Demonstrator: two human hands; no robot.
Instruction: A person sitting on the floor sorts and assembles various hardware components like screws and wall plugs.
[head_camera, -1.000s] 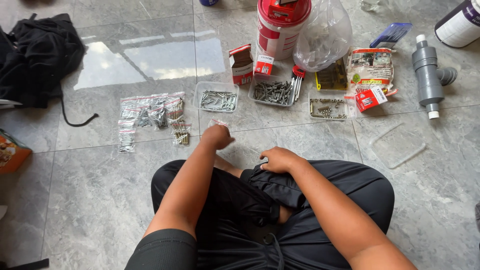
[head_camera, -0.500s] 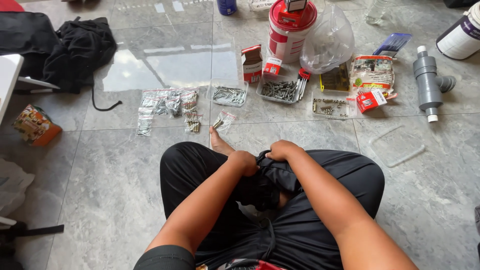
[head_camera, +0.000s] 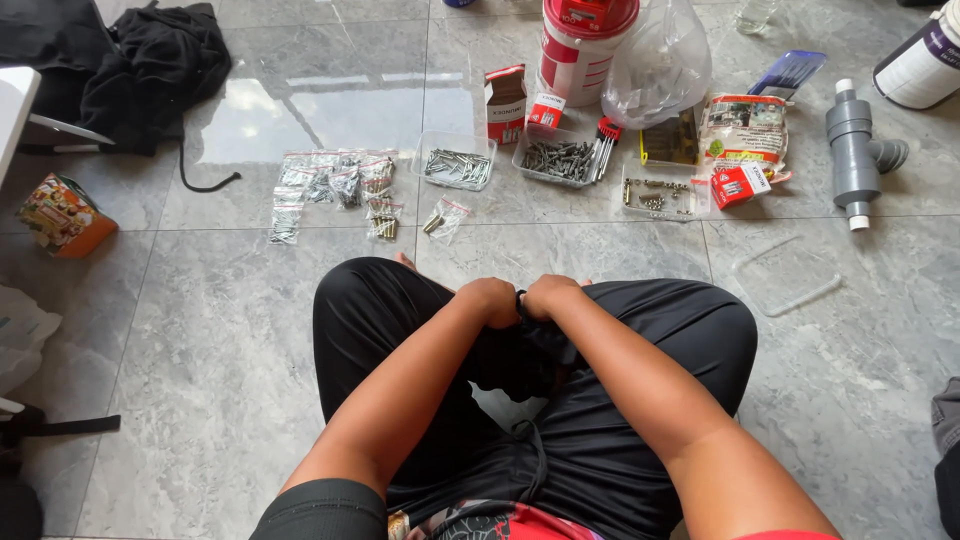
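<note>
- The left hand (head_camera: 490, 300) and right hand (head_camera: 548, 296) meet knuckle to knuckle over the lap, fingers curled shut on the black fabric (head_camera: 520, 350) of the shorts at the crossed legs.
- A small red and white box (head_camera: 505, 103) stands upright on the grey tiled floor (head_camera: 220, 330), beside a red and white bucket (head_camera: 583, 45) cut off by the top edge.
- A smaller red carton (head_camera: 738, 184) lies tilted near a flat printed packet (head_camera: 742, 128) in beige and red.
- An orange printed box (head_camera: 62, 215) sits well apart at the left.
- A row of small clear bags (head_camera: 330, 185) holds metal fasteners; one more small bag (head_camera: 443, 216) lies just ahead of the knees.
- A clear tray (head_camera: 455, 163) holds long screws; a second tray (head_camera: 558, 158) holds darker screws; a third tray (head_camera: 655, 192) holds a few small brass-coloured pieces.
- An empty clear lid (head_camera: 785, 275) lies to the right, near a grey pipe fitting (head_camera: 856, 150).
- A crumpled clear plastic bag (head_camera: 658, 60) leans on the bucket; its contents are hard to make out.
- A white tub (head_camera: 925, 62) is cut off at the top right corner.
</note>
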